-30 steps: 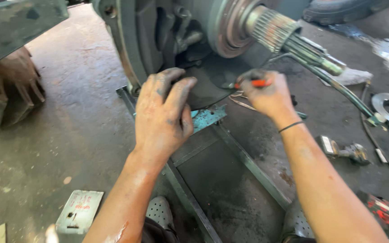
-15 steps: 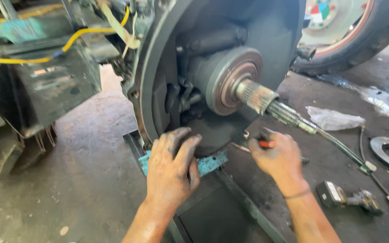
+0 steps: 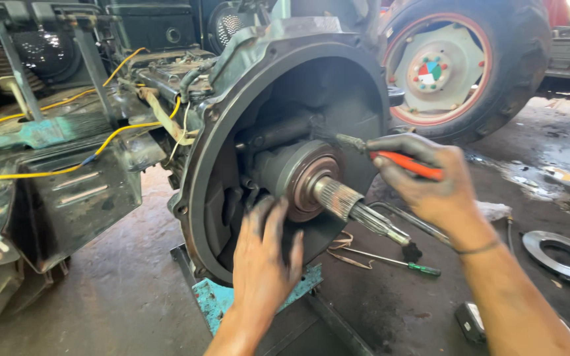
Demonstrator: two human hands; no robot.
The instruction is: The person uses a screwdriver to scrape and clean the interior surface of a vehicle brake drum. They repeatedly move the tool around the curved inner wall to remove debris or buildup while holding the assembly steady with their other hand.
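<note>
While the left hand [image 3: 266, 254] lies flat, fingers spread and together with the palm against the lower inside of the bell housing [image 3: 232, 132], it grips nothing; it only presses on the dark metal just below the splined shaft [image 3: 344, 201]. Right hand [image 3: 430, 178] is closed around a brush with an orange handle [image 3: 409, 165], its grimy bristle tip [image 3: 349, 142] pointing left into the housing, just above the round hub [image 3: 305, 178] that the shaft comes out of. Whether the bristles touch the casting cannot be told. Both hands are blackened with grease; a thin band sits on the right wrist [image 3: 476, 249].

Housing stands on a blue-green stand [image 3: 216, 303] on the concrete floor [image 3: 100, 290] (oil-stained, wet patches toward the right). Below the shaft, on the floor, lies a screwdriver with a green handle [image 3: 423, 269]. A flat metal ring [image 3: 562, 254] lies farther right, well apart from the hands. Behind the right hand stands a large tyre on a grey wheel with a red rim edge [image 3: 456, 66]. Yellow cables [image 3: 61, 168] run across the machine body at left.
</note>
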